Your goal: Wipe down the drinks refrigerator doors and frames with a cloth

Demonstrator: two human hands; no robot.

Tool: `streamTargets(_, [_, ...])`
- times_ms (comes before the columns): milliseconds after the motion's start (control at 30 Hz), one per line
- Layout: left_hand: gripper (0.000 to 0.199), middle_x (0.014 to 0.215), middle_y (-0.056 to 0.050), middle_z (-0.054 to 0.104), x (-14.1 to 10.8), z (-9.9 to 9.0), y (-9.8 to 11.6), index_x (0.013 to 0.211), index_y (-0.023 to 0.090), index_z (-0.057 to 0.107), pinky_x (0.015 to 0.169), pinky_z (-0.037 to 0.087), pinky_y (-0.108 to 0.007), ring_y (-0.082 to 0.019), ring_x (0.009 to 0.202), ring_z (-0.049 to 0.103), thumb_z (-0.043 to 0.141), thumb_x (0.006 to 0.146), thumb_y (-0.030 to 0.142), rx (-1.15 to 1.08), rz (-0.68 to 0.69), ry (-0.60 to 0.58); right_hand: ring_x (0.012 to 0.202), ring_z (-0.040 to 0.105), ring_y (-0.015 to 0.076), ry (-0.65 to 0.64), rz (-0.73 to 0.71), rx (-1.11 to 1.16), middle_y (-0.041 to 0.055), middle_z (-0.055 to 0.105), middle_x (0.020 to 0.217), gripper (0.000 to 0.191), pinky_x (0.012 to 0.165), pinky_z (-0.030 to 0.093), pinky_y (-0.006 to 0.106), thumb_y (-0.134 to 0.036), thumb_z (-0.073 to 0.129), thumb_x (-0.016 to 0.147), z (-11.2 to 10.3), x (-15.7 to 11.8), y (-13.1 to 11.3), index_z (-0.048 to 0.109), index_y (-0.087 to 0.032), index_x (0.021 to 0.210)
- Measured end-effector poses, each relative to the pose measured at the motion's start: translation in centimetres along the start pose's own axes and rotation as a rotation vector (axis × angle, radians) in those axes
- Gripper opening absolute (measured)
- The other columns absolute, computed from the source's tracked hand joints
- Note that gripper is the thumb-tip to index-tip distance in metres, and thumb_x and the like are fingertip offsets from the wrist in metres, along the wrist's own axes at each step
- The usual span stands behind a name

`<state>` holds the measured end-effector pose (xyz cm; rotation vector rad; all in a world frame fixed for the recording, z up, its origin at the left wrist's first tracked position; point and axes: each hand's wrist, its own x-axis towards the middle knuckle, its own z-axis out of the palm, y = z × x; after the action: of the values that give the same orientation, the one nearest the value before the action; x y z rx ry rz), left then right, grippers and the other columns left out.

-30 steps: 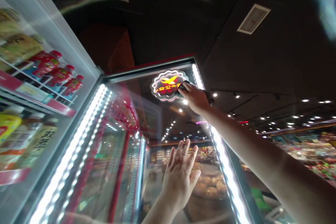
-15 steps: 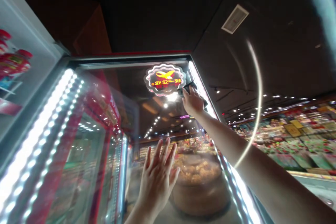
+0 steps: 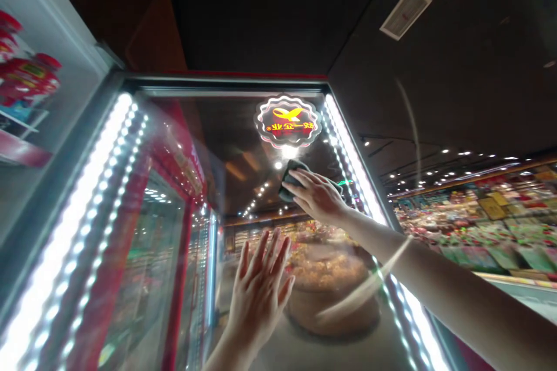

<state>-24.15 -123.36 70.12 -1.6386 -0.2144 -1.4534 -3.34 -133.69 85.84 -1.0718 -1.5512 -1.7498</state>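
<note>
A glass door (image 3: 226,313) with bright light strips along both sides fills the middle of the view. Against its upper right part, my right hand (image 3: 317,194) presses a dark cloth (image 3: 290,177), just below a scalloped sticker (image 3: 288,122) with a yellow emblem and mirrored lettering. My left hand (image 3: 259,290) lies lower on the glass, fingers spread and holding nothing. Part of the cloth is hidden under the right palm and fingers.
Red-lidded jars (image 3: 30,78) stand on a shelf at the far left. Produce displays (image 3: 474,232) stretch away at the right. A ceiling vent (image 3: 406,11) is overhead. The glass reflects a red-framed cabinet and a round heaped stand.
My right hand has slid the cloth left and down from beside the sticker to below it. My left hand stays about where it was. The view has shifted slightly.
</note>
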Motion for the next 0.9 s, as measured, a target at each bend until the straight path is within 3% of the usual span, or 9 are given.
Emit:
streamTargets(100, [0.070,0.160,-0.004,0.044,-1.0,-0.6,-1.4,0.161,0.028,0.023,0.129,0.010,-0.049,-0.024,0.151,0.034,0.052,0.097,0.029,0.041,0.029,-0.010,0.139,0.049,0.0231,-0.008,-0.102,0.035,-0.0020,0.052,0.154,0.043,0.113,0.043,0.046,-0.031,0.049,0.099,-0.3,-1.7,1.6,0.059,-0.040,0.139])
streamTargets(200, [0.071,0.157,-0.005,0.047,-1.7,-1.6,-2.6,0.161,0.025,0.023,0.130,0.005,-0.046,-0.024,0.151,0.033,0.052,0.096,0.029,0.073,0.058,-0.007,0.137,0.051,0.0294,0.135,0.314,-0.016,0.0080,0.055,0.150,0.043,0.109,0.045,0.053,-0.029,0.045,0.098,0.3,1.1,4.2,0.063,-0.028,0.138])
streamTargets(300, [0.070,0.158,-0.004,0.046,-2.1,-2.3,-3.2,0.161,0.026,0.023,0.130,0.006,-0.046,-0.024,0.151,0.033,0.050,0.097,0.029,0.098,0.040,-0.035,0.140,0.045,0.0376,0.168,0.659,-0.059,0.0177,0.050,0.152,0.047,0.108,0.042,0.062,-0.028,0.044,0.099,1.2,5.7,3.2,0.058,-0.018,0.143])
streamTargets(400, [0.070,0.161,-0.004,0.041,-2.5,-2.8,-3.7,0.161,0.026,0.022,0.129,0.008,-0.048,-0.025,0.151,0.034,0.050,0.097,0.029,0.118,0.004,-0.084,0.147,0.036,0.0355,0.040,0.346,-0.022,0.0175,0.041,0.159,0.052,0.114,0.037,0.058,-0.031,0.044,0.100,1.3,6.8,-0.3,0.049,-0.017,0.150])
streamTargets(533, [0.071,0.162,-0.005,0.039,-3.8,-3.9,-5.1,0.162,0.027,0.020,0.129,0.011,-0.049,-0.026,0.150,0.035,0.051,0.098,0.032,0.129,-0.014,-0.092,0.145,0.042,0.0182,-0.119,-0.141,0.074,-0.0074,0.046,0.158,0.045,0.119,0.035,0.036,-0.033,0.054,0.097,0.2,3.1,-1.5,0.056,-0.043,0.141])
streamTargets(600, [0.072,0.162,-0.006,0.040,-4.6,-4.6,-6.0,0.162,0.027,0.018,0.128,0.015,-0.049,-0.026,0.150,0.036,0.051,0.098,0.033,0.143,-0.025,-0.102,0.142,0.045,0.0217,-0.075,-0.074,0.062,-0.0036,0.050,0.155,0.043,0.115,0.039,0.043,-0.033,0.051,0.098,0.0,2.0,0.2,0.059,-0.039,0.140])
streamTargets(767, [0.073,0.163,-0.005,0.039,-5.8,-5.2,-7.1,0.162,0.027,0.017,0.127,0.018,-0.050,-0.027,0.152,0.032,0.051,0.098,0.036,0.181,-0.070,-0.146,0.140,0.044,0.0364,0.232,0.658,-0.054,0.0153,0.050,0.153,0.048,0.106,0.041,0.060,-0.030,0.041,0.098,2.5,6.8,1.7,0.059,-0.021,0.141])
streamTargets(833, [0.072,0.163,-0.005,0.038,-5.9,-5.1,-7.0,0.162,0.026,0.018,0.128,0.016,-0.050,-0.027,0.153,0.030,0.050,0.098,0.035,0.199,-0.081,-0.144,0.142,0.042,0.0367,0.218,0.626,-0.051,0.0145,0.049,0.154,0.048,0.107,0.040,0.060,-0.031,0.044,0.097,3.3,9.2,-0.3,0.058,-0.022,0.142])
streamTargets(900, [0.072,0.163,-0.006,0.037,-6.0,-4.8,-6.8,0.162,0.025,0.018,0.129,0.013,-0.050,-0.027,0.154,0.028,0.049,0.098,0.034,0.222,-0.082,-0.136,0.143,0.040,0.0326,0.161,0.416,-0.032,0.0101,0.048,0.155,0.048,0.110,0.040,0.056,-0.033,0.045,0.098,3.6,9.9,-2.7,0.057,-0.025,0.143])
